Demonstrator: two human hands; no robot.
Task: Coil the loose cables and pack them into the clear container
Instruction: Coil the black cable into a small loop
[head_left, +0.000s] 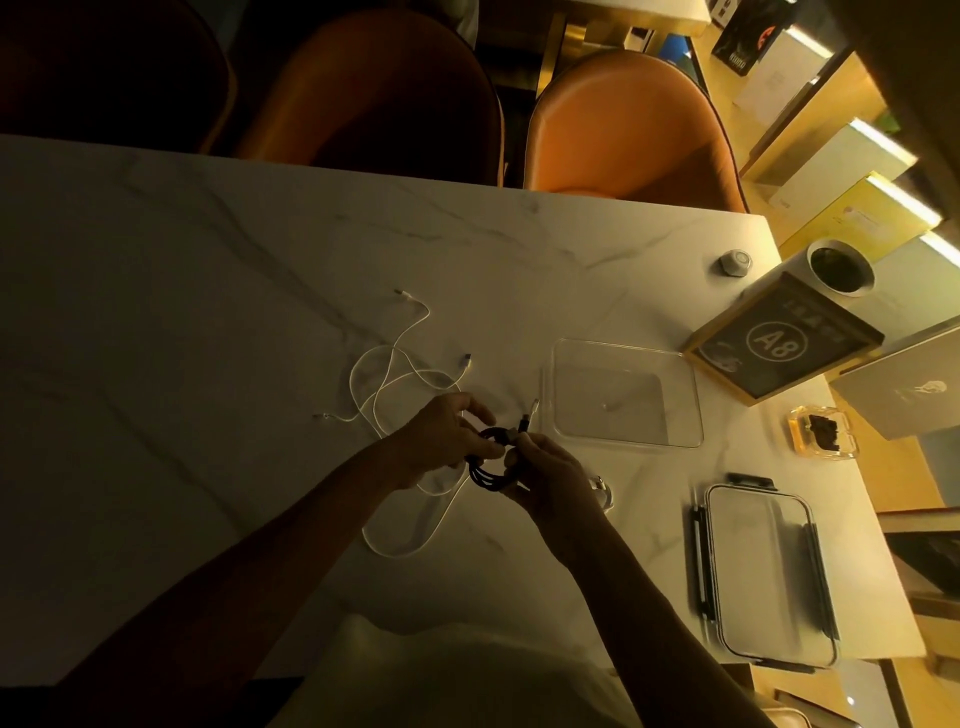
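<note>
1. White cables (395, 374) lie loose and tangled on the marble table (208, 312), left of centre, partly under the hands.
2. The left hand (441, 434) holds the black cable (491, 462), thumb and curled fingers pinching its coiled loops.
3. The right hand (550, 473) grips the same coil from the other side, fingers curled round it; the plug ends stick up between the hands.
4. The clear container (623, 395) sits open just right of the hands, nothing coiled inside.
5. Its lid (763, 571) lies flat nearer the table's right edge.
6. An A8 sign (779, 340) stands beyond the container.
</note>
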